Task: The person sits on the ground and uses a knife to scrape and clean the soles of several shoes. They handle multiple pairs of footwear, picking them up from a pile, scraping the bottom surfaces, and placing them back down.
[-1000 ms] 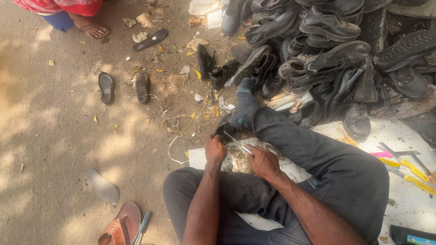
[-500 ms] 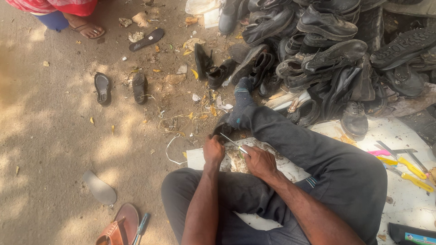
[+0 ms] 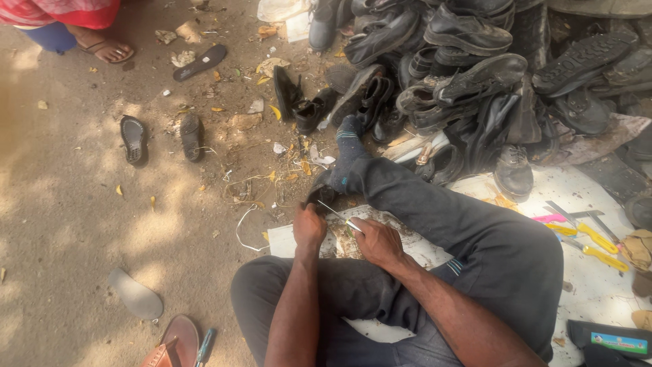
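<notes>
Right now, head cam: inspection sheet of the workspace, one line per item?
Surface: sandy ground in dappled shade; pale sheet under the seated person.
Job's things: thin metal tool held between both hands over a worn pale piece on the lap.
Clutter: heap of dark shoes; two loose soles; grey insole; yellow-handled tools; leaves and scraps.
Hands: left hand closed at the tool's far end; right hand gripping its near end.
Cables: nothing seen; one white cord on the ground.
Surroundings: another person's sandalled foot at the top left.
</notes>
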